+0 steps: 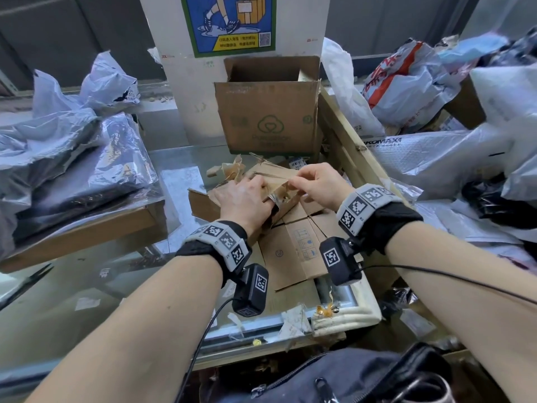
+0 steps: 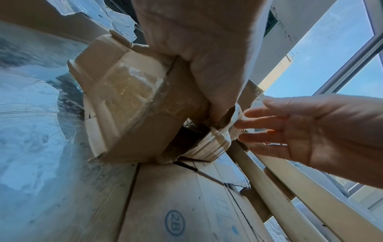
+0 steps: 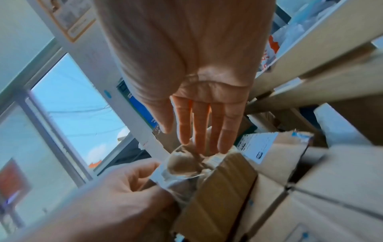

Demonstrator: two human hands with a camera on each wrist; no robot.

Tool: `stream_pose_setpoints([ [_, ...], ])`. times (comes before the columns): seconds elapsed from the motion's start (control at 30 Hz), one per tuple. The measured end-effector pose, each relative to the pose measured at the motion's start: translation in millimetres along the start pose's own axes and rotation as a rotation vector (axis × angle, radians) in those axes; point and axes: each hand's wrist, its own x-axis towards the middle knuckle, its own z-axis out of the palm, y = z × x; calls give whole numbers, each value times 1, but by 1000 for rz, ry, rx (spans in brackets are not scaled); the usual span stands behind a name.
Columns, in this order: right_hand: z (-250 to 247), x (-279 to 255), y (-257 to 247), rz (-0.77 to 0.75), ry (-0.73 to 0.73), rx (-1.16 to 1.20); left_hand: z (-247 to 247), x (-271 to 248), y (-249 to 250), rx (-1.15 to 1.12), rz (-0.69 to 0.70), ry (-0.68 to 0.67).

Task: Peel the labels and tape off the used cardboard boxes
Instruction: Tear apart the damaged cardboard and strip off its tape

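Observation:
A small used cardboard box [image 1: 202, 202] lies tilted on the glass counter, over flattened cardboard. My left hand [image 1: 244, 199] grips it from above, thumb pushed into its torn open end. The left wrist view shows clear tape [image 2: 128, 88] across the box [image 2: 132, 127] and a crumpled wad of tape [image 2: 215, 142] at its corner. My right hand [image 1: 318, 186] reaches in from the right with straight fingers [image 2: 259, 126], their tips touching that wad [image 3: 182, 165]. The right wrist view also shows the box [image 3: 219, 188] and my left hand [image 3: 116, 193].
An open brown box [image 1: 270, 112] stands behind, against a pillar. Flattened cardboard [image 1: 293, 251] lies under my wrists. Grey plastic mailer bags pile up on the left [image 1: 72, 146] and right [image 1: 436, 158]. Torn scraps [image 1: 293, 318] litter the glass counter [image 1: 87, 286]. A wooden rail [image 1: 348, 141] runs along the right.

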Motion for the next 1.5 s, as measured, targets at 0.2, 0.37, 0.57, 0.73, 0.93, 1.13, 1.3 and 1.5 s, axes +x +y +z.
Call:
stream_pose_setpoints([
  [0.2,13,7,-3,283,86,272,-2,-3,0,-38,9,18],
  [0.37,24,9,-3,252,158,305,-3,-6,-2,-71,17,40],
  [0.57,32,2,-2,129,-5,132,-7,-6,-6,-135,20,40],
  [0.73,44,2,-6,92,-8,-276,-14,-2,-6,-172,-18,1],
  [0.93,53,3,-11,11,113,-464,-14,-2,-10,-197,-10,-27],
  [1.13,57,6,-15,-25,158,-450,-15,1,-12,-223,12,-16],
  [1.3,57,4,-13,-25,212,-423,-8,3,-8,-142,30,22],
  [1.5,55,4,-13,0,236,-348,-3,5,-3,-68,25,32],
])
